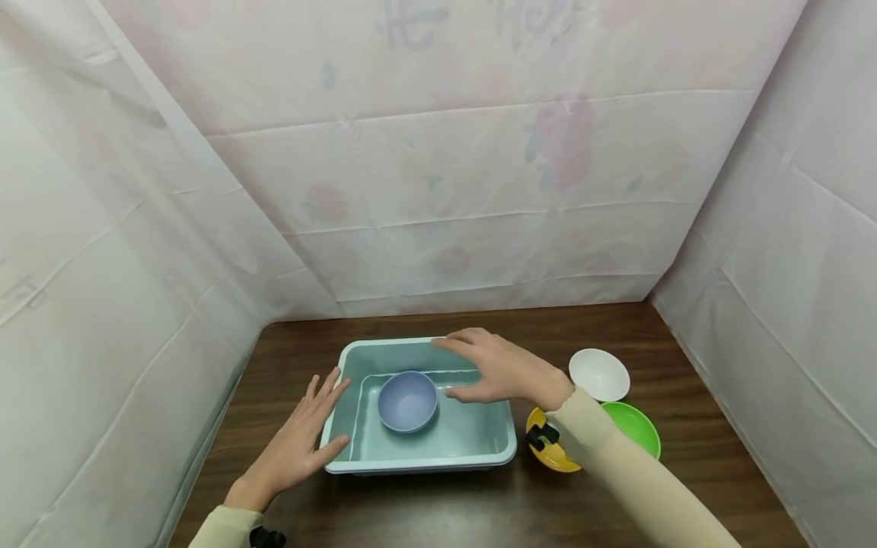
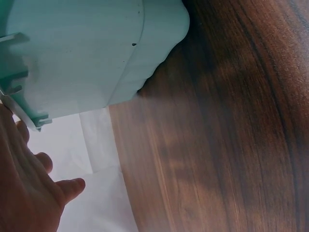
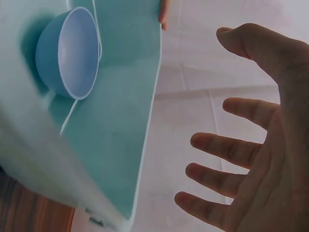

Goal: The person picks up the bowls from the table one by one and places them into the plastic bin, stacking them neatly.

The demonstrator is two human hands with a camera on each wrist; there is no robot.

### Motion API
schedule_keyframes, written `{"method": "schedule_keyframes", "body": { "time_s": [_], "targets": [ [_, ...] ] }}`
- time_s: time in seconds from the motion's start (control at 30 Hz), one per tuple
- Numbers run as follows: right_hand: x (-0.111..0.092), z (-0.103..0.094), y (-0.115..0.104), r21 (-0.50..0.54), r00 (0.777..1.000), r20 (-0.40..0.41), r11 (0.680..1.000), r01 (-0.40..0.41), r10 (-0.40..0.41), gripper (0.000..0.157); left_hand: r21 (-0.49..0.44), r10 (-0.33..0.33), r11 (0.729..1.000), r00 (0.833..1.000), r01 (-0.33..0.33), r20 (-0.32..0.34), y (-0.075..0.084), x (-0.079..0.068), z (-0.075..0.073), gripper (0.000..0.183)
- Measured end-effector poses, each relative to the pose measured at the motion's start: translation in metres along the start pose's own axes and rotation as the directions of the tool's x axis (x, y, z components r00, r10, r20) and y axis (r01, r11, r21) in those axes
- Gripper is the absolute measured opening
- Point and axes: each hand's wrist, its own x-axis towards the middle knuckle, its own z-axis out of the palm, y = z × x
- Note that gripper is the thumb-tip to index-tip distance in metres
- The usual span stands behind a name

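Observation:
A blue bowl [image 1: 407,402] sits upright inside a pale teal plastic basin [image 1: 473,441], left of its middle. My left hand [image 1: 298,441] rests at the basin's left rim with its fingers spread; in the left wrist view the fingers [image 2: 21,130] lie along the outer edge. Above the basin's right part hovers my right hand [image 1: 496,369], holding nothing. In the right wrist view its fingers [image 3: 227,150] are spread and apart from the blue bowl [image 3: 79,53].
Right of the basin stand a white bowl [image 1: 599,374], a green bowl [image 1: 637,428] and a yellow bowl [image 1: 553,457], the last partly hidden by my right sleeve. The dark wooden table [image 1: 425,510] is bounded by white cloth [image 1: 445,175] at the back and sides.

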Motion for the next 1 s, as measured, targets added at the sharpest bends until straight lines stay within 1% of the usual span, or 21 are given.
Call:
{"method": "schedule_keyframes", "body": {
  "time_s": [0.1,0.3,0.57,0.7,0.83,1.0],
  "targets": [
    [-0.008,-0.001,0.006,-0.012,0.999,-0.04,1.0,-0.014,0.013,0.079,-0.009,0.001,1.0,1.0,-0.001,-0.001,0.0,0.0,0.0,0.084],
    [-0.025,-0.005,0.019,-0.061,0.992,-0.129,0.998,-0.017,0.009,0.08,-0.027,0.002,1.0,1.0,-0.002,-0.005,0.002,0.001,0.001,0.085],
    [-0.047,-0.011,0.034,-0.036,0.977,-0.202,0.996,-0.079,0.07,0.082,-0.03,0.006,1.0,1.0,-0.006,-0.01,0.003,0.0,0.0,0.084],
    [-0.056,-0.012,0.04,-0.058,0.966,-0.248,0.994,-0.089,0.072,0.085,-0.031,0.007,0.999,1.0,-0.007,-0.014,0.002,0.0,0.001,0.084],
    [-0.066,-0.01,0.044,-0.095,0.956,-0.288,0.992,-0.087,0.056,0.091,-0.024,0.009,1.0,1.0,-0.009,-0.017,0.001,0.0,0.002,0.084],
    [-0.077,-0.007,0.048,-0.12,0.952,-0.301,0.987,-0.103,0.063,0.1,-0.019,0.009,1.0,1.0,-0.009,-0.021,0.0,0.0,0.003,0.084]
  ]
}}
